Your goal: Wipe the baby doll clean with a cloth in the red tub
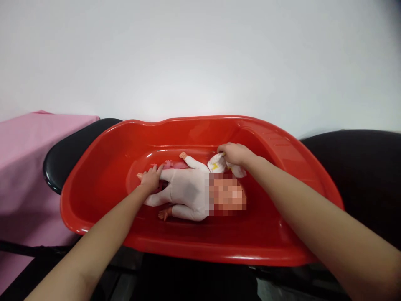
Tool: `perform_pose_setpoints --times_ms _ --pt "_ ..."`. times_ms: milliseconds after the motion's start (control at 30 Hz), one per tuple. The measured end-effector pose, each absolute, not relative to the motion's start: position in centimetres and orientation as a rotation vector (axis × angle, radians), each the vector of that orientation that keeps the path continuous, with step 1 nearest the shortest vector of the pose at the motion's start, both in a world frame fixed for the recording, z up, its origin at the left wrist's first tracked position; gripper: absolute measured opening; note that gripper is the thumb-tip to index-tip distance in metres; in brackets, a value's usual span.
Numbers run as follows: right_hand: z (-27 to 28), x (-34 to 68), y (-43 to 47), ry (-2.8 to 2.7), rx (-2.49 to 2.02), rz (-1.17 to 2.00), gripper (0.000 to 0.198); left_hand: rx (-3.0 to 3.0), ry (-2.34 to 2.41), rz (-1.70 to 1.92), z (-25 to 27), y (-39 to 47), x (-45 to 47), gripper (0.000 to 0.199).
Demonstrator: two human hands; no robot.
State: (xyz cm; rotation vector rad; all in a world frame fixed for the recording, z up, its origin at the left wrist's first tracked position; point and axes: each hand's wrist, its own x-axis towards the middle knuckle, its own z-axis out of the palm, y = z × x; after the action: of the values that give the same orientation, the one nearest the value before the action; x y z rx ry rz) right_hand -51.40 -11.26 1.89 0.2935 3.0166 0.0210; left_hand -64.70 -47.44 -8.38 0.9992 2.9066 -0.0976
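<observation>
A baby doll (pixel 188 188) in a white suit lies on its back in a red baby bathtub (pixel 219 251). Its head points right, and a grey patch marks its middle. My left hand (pixel 152 177) is closed round the doll's leg near the foot. Above the doll's head, my right hand (pixel 234 153) grips a small white cloth (pixel 216 164) with a yellow print; part of it hangs below my fingers. Behind the doll's legs lies a pink toy (pixel 171 164), partly hidden by the doll and my left hand.
The tub stands against a white wall (pixel 188 58). To the left are a black seat (pixel 69 150) and a table with a pink cloth (pixel 31 167). A large black rounded surface (pixel 363 175) is at the right. The tub's moulded slope (pixel 291 154) rises at its right end.
</observation>
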Motion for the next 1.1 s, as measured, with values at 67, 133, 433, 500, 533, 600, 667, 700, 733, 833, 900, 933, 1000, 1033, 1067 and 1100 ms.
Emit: perform_pose_setpoints --times_ms 67,133,433,500,533,600,667,700,733,833,900,933,1000,1033,1067,1100 --pt "2.3 -51.4 -11.7 3.041 0.286 -0.019 0.032 0.948 2.904 -0.058 -8.6 -47.4 -64.8 0.089" --pt "2.6 -51.4 -12.0 3.041 0.320 -0.030 0.029 0.918 2.903 -0.052 -8.8 -47.3 -64.9 0.094" --pt "3.1 -51.1 -11.7 3.129 0.557 -0.014 0.041 1.031 2.925 0.049 -5.9 -46.9 -64.8 0.069" --pt "3.2 -51.2 -11.5 3.133 0.655 -0.080 0.045 1.045 2.948 0.147 -5.3 -46.8 -64.5 0.060" --pt "3.2 -51.2 -11.5 3.131 0.687 -0.154 0.045 1.037 2.956 0.205 -5.2 -46.7 -64.3 0.055" --pt "3.2 -51.3 -11.6 3.123 0.707 -0.422 0.040 1.053 2.950 0.338 -5.1 -46.5 -64.1 0.049" --pt "3.1 -51.4 -11.8 3.082 0.671 -0.840 0.033 1.123 2.929 0.465 -5.3 -46.2 -64.1 0.049" --pt "3.1 -51.4 -11.9 3.039 0.622 -1.073 0.031 1.162 2.914 0.520 -5.5 -46.2 -64.1 0.051" --pt "3.2 -51.3 -12.0 2.976 0.545 -1.303 0.030 1.187 2.899 0.564 -5.6 -46.1 -64.1 0.053" --pt "3.3 -51.0 -12.4 2.709 0.264 -1.798 0.030 1.151 2.855 0.643 -5.9 -46.2 -64.2 0.054" --pt "3.4 -50.8 -12.7 2.562 0.179 -1.928 0.028 1.133 2.803 0.668 -6.0 -46.2 -64.5 0.053" --pt "3.5 -50.8 -12.8 2.519 0.180 -1.955 0.026 1.134 2.772 0.677 -6.0 -46.2 -64.7 0.052" --pt "3.6 -50.9 -12.9 2.486 0.200 -1.984 0.024 1.113 2.716 0.712 -6.0 -45.9 -65.2 0.051" --pt "3.5 -51.0 -12.9 2.492 0.198 -1.990 0.026 1.066 2.703 0.748 -6.1 -45.5 -65.6 0.049" --pt "3.5 -51.2 -12.8 2.509 0.187 -1.984 0.030 0.992 2.696 0.804 -6.2 -44.9 -66.0 0.045" --pt "3.4 -51.4 -12.7 2.538 0.173 -1.963 0.034 0.900 2.686 0.877 -6.3 -44.2 -66.3 0.041"
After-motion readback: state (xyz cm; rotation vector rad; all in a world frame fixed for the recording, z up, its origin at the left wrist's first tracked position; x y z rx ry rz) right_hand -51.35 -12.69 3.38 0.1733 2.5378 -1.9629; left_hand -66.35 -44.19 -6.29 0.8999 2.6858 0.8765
